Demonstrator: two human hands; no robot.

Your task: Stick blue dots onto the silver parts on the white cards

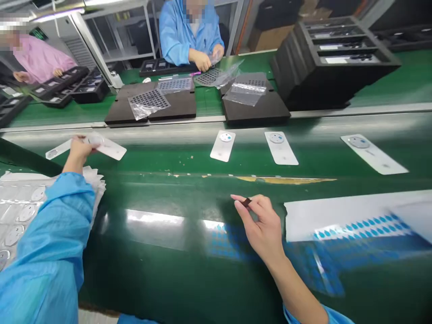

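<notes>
At the far left of the bench, my left hand (79, 150) is closed on one end of a flat white panel (113, 149) with rounded corners. Another white panel (57, 150) lies just left of that hand. My right hand (265, 225), over the middle of the green bench, pinches a small dark brown piece (247, 202) between thumb and fingers. Beyond it lie two white panels, one left (222, 150) and one right (282, 153), each with a round disc and a blue dot. A third white panel (378, 157) lies farther right.
Clear sheets of blue dots (364, 229) lie on white paper (303, 220) at right. A stack of clear trays with discs (20, 193) is at left. Black foam trays (313, 76) stand across the belt, where a person in blue (172, 31) handles perforated sheets (150, 101).
</notes>
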